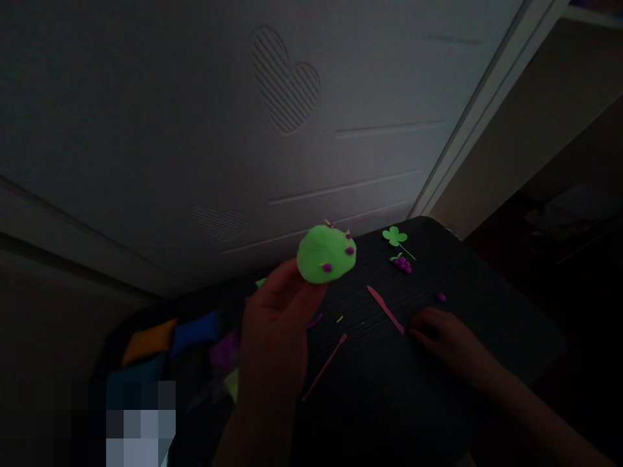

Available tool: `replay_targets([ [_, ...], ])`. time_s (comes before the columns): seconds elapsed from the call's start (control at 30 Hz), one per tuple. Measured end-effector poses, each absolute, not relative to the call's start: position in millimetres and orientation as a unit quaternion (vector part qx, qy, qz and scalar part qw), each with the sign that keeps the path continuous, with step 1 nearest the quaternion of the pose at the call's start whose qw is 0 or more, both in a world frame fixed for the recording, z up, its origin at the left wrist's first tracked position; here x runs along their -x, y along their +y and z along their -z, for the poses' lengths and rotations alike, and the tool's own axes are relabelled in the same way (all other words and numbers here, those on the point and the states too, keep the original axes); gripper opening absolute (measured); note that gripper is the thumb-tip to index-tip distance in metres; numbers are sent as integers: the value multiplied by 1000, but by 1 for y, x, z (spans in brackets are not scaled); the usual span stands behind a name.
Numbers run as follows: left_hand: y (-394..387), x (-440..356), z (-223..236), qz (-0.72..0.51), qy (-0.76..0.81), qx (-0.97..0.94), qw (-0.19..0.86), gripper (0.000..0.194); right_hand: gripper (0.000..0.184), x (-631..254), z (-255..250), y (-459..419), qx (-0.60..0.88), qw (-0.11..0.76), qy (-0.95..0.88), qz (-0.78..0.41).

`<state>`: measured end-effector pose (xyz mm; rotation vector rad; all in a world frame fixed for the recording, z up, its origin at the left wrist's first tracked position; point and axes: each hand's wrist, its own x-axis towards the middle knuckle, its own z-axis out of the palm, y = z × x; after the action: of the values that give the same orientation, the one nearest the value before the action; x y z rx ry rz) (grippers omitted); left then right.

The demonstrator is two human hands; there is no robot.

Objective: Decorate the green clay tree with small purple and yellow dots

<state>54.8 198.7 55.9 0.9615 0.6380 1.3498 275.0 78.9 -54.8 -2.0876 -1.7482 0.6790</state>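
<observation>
My left hand is raised above the dark table and pinches a bright green clay lump studded with small purple bits. My right hand rests low on the table with its fingers curled, fingertips beside the end of a pink plastic knife. In this dim light I cannot make out whether those fingers hold anything. A thin pink stick tool lies on the table below my left hand.
At the table's far side lie a green clay clover leaf and a small purple clay grape bunch. A purple clay bit sits near my right hand. Orange, blue and purple clay pieces lie at the left. A white heart-embossed panel stands behind.
</observation>
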Motion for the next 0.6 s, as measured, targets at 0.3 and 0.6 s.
replay_targets([
  [0.3,193,-47,-63,-536,274,-411,684,19,21,-275,15,93,702,192,-639,-247],
  [0.6,185,-36,-80,-456,327,-415,717,15,17,-233,-107,127,541,433,-720,-42],
])
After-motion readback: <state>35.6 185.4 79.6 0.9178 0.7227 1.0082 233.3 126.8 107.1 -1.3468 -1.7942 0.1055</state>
